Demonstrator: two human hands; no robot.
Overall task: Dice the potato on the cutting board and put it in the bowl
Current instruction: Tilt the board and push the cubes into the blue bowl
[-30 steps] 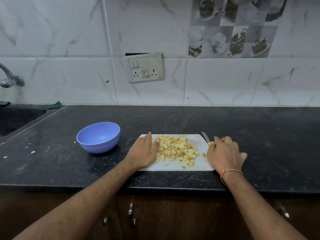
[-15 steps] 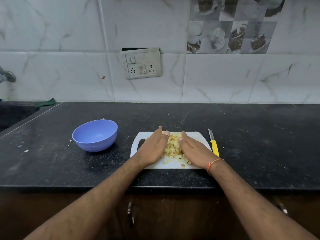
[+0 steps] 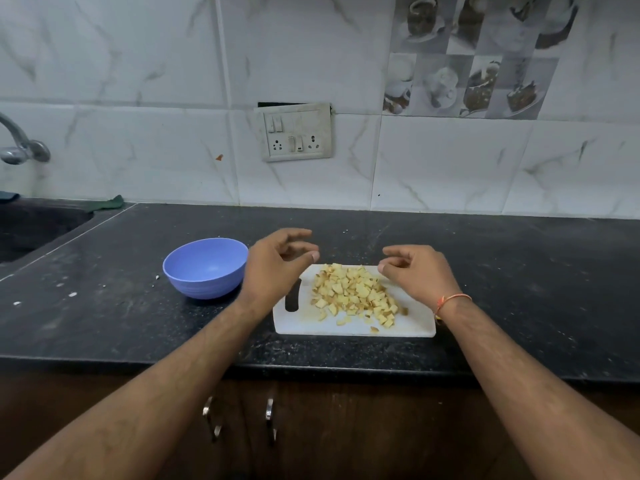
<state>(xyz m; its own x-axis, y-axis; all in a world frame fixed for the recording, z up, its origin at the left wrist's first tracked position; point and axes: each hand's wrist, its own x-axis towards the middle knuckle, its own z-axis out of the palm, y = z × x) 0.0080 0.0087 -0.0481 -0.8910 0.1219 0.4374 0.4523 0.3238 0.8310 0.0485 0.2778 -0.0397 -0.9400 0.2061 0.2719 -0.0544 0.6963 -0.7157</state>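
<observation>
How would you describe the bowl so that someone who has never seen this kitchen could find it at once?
Start at the black speckled stone counter below the white marble-look wall tiles. Left of the white plastic cutting board heaped with diced potato pieces stands a round lavender-blue plastic bowl. It is the only bowl and the only blue thing on the counter, and nothing lies in it.

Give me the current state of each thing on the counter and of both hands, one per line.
Potato: diced, piled on the board, none in the bowl.
Cutting board: flat on the counter, holding the pile.
Bowl: upright, empty, left of the board.
Left hand: raised above the board's left end, fingers loosely curled, holding nothing.
Right hand: raised over the board's right side, fingers loosely curled, holding nothing.
Knife: not visible.
</observation>
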